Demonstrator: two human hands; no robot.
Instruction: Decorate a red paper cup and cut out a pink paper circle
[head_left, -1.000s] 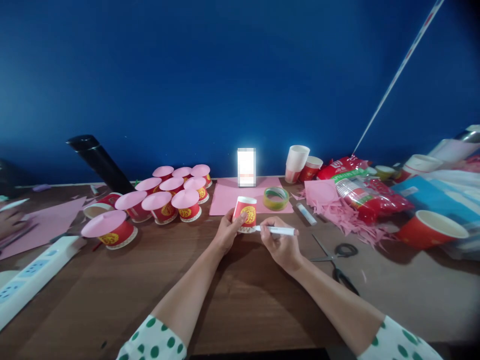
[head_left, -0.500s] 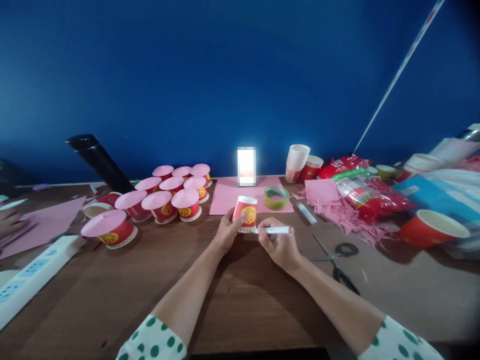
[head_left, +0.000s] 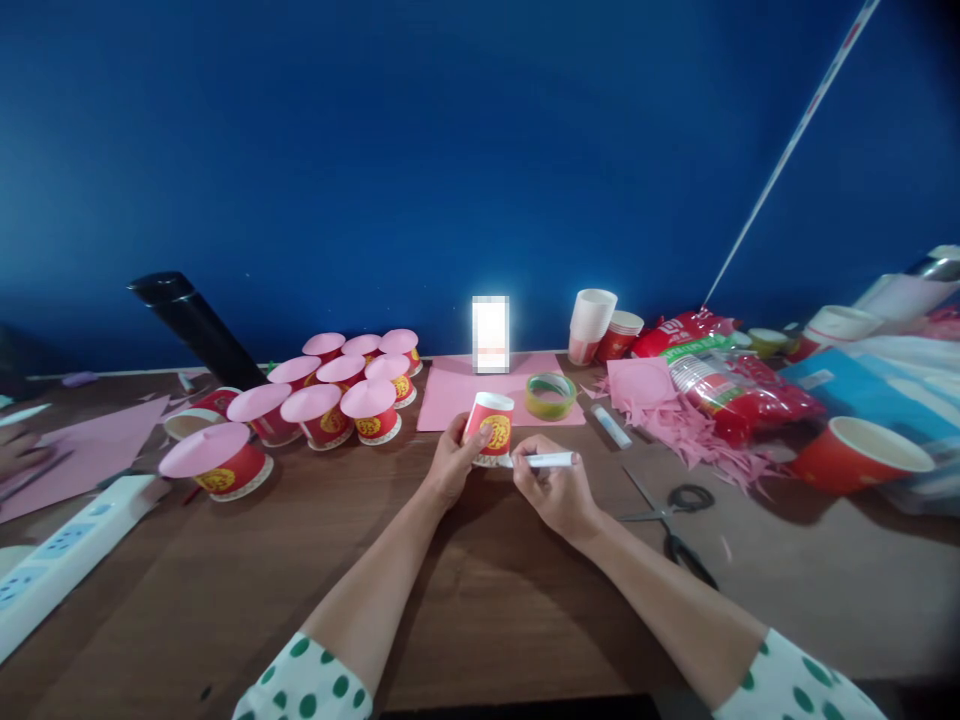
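A red paper cup (head_left: pixel 500 415) with a yellow emblem is upside down in my left hand (head_left: pixel 450 462), whose fingers and thumb wrap its left side. Dark marks run along the white band at the cup's lower rim. My right hand (head_left: pixel 551 488) pinches a white marker pen (head_left: pixel 553 460), its tip pointing left at that band; whether it touches cannot be made out. Behind the cup lie a pink paper sheet (head_left: pixel 450 395) and a roll of tape (head_left: pixel 550 396). Several red cups topped with pink paper cones (head_left: pixel 313 403) stand to the left.
Scissors (head_left: pixel 667 515) and a glue stick (head_left: pixel 611 427) lie right of my hands, near pink scraps (head_left: pixel 697 440) and a tipped red cup (head_left: pixel 859 456). At left are a power strip (head_left: pixel 71 550), a black bottle (head_left: pixel 195 325) and another person's hand (head_left: pixel 19 455). A lit phone (head_left: pixel 490 335) stands behind.
Both hands keep hold of the cup and pen, in nearly the same pose. The whole view has shifted very slightly; little else differs.
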